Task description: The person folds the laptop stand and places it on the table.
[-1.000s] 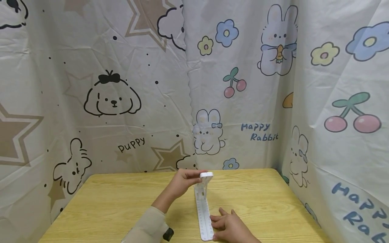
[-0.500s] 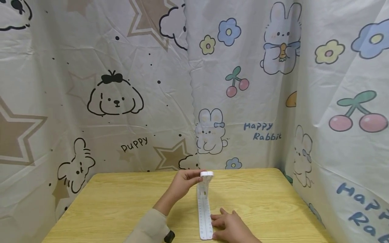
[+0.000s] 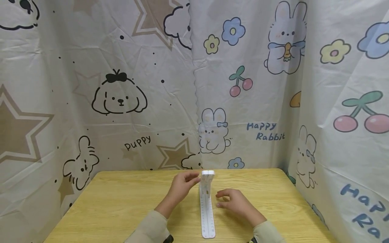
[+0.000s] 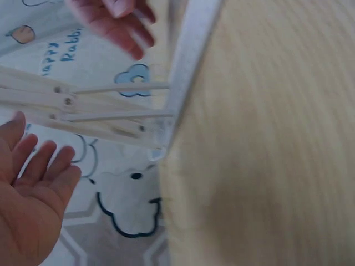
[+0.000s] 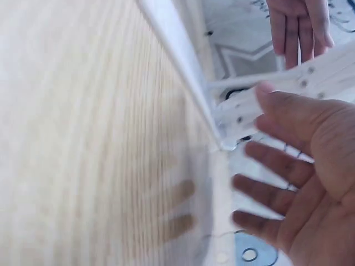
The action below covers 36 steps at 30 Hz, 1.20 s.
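A white folding stand, like a laptop stand, (image 3: 208, 212) rests on the table, its long base pointing toward me and its raised part at the far end. Beside the top of that part, on its left, is my left hand (image 3: 181, 186). The left wrist view shows this hand's (image 4: 33, 205) fingers loosely bent, with the thumb right by the stand's struts (image 4: 116, 116). To the right of the stand, my right hand (image 3: 237, 201) is held up, apart from it in the head view. Its fingers (image 5: 272, 194) are spread and relaxed in the right wrist view.
The yellow wood-grain table (image 3: 130, 199) has its far edge just behind the stand. A printed cloth curtain (image 3: 170, 101) with puppies, rabbits and flowers hangs around the back and sides.
My right hand has left the base's near end and moved up and away from me. My left fingers have come off the stand's top. The head view has shifted slightly.
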Motion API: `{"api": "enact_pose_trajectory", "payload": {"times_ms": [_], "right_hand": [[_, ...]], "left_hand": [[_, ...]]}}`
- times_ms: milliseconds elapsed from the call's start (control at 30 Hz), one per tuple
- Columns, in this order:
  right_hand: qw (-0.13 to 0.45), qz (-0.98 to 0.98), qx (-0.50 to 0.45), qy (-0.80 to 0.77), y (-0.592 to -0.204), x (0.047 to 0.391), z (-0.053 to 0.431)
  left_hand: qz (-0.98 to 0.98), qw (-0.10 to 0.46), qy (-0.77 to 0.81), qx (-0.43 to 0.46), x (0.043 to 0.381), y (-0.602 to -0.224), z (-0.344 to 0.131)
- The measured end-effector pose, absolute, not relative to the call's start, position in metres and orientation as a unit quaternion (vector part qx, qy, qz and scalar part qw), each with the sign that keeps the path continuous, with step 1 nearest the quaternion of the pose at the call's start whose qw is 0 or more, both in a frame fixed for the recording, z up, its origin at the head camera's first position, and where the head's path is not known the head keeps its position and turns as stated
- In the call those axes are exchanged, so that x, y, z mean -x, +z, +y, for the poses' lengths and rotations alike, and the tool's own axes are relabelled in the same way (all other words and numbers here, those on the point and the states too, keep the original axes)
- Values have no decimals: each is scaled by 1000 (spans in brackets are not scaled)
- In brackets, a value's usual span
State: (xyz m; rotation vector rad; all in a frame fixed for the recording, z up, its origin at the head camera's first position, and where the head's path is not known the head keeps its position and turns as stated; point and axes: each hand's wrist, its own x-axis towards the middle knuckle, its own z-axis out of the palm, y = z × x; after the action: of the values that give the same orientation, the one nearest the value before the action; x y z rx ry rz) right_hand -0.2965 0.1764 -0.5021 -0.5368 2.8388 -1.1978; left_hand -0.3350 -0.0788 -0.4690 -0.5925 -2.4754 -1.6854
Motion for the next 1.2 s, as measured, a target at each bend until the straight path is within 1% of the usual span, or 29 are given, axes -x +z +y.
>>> {"api": "enact_pose_trajectory", "payload": {"times_ms": [100,167,267,500,700,800,1033,1200], "right_hand": [[-18,906,164,-390,-507,312,175],[-27,903,160,-399,-511,321,174],[-28,900,168,-402,-517,333,173],[-27,893,214,-394,-527,352,166],[-38,895,240,-375,-528,360,157],[-35,898,250,-360,-532,363,153],[-29,913,237,-332,-536,364,150],[-28,914,219,-341,-536,362,150]], "left_hand": [[-829,28,-530,175,341,-480,-79],[-843,11,-506,181,345,-487,-78],[-860,-12,-471,195,349,-498,-75],[-882,-24,-413,224,361,-511,-66],[-893,-17,-371,253,369,-514,-64],[-899,-20,-358,252,372,-518,-64],[-907,-37,-339,246,377,-525,-61],[-915,-28,-303,264,378,-524,-59]]}}
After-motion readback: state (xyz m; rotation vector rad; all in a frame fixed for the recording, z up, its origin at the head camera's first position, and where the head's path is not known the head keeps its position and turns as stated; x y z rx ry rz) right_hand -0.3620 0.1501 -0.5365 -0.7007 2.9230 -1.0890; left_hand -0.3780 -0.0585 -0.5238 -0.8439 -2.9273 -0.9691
